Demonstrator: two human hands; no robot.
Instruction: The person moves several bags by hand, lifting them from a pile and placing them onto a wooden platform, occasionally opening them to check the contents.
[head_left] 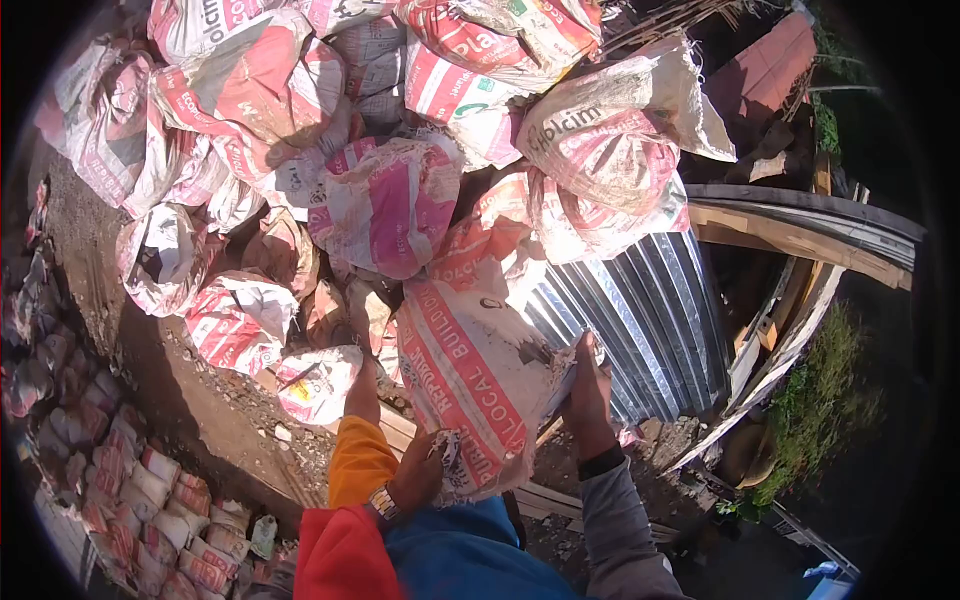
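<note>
Sack (468,372) sits between left hand (416,474) and right hand (590,398), each clutching part of its edge.

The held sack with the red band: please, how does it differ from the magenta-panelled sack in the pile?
The held sack has a wide red band with white lettering, while the magenta-panelled sack has large magenta areas. The held sack looks rather flat; the magenta-panelled sack bulges roundly. The held sack is grasped near its edges, but the magenta-panelled sack rests unheld among other sacks. Both are printed, wrinkled and soiled.
</note>
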